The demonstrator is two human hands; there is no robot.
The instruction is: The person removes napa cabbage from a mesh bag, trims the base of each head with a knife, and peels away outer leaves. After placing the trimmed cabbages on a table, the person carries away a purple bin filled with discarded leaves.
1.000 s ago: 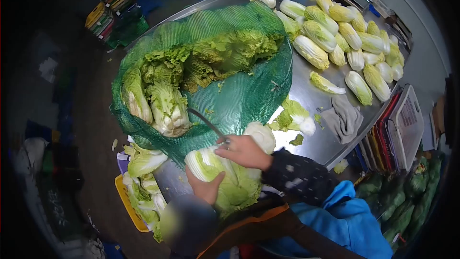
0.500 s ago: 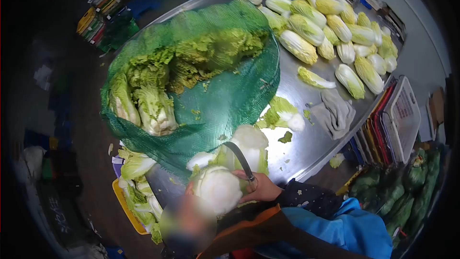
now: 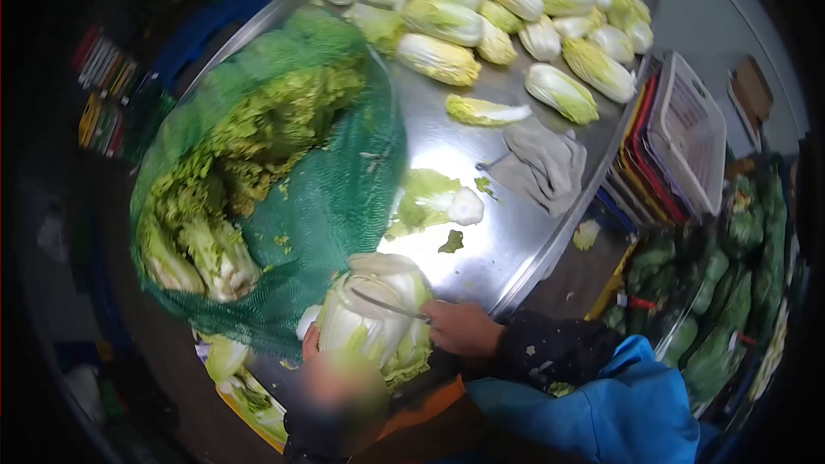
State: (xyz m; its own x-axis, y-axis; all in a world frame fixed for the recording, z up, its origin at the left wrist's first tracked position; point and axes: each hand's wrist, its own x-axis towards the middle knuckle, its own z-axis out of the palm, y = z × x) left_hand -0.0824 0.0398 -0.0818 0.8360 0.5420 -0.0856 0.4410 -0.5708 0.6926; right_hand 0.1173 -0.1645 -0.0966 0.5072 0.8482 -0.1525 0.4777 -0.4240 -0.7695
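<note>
My right hand (image 3: 464,328) is closed round the handle of a knife (image 3: 387,304). The curved blade lies across the base of a large cabbage (image 3: 371,326) at the table's near edge. My left hand (image 3: 331,369) is at the cabbage's lower left side, mostly blurred, with some fingers showing against the leaves. Behind it, a green mesh bag (image 3: 335,198) lies open with leafy cabbages (image 3: 215,258) inside. A cut leaf piece (image 3: 425,204) rests on the metal table right of the bag.
Many trimmed cabbages (image 3: 443,21) are piled at the table's far side. A grey cloth (image 3: 537,167) lies near the right edge (image 3: 550,245). Stacked crates (image 3: 683,142) and green sacks (image 3: 730,275) stand at the right. A yellow crate of leaves (image 3: 258,408) is at lower left.
The view has turned, so the table's contents appear shifted left. The cabbage base now faces away from me, and the knife blade has come down across it.
</note>
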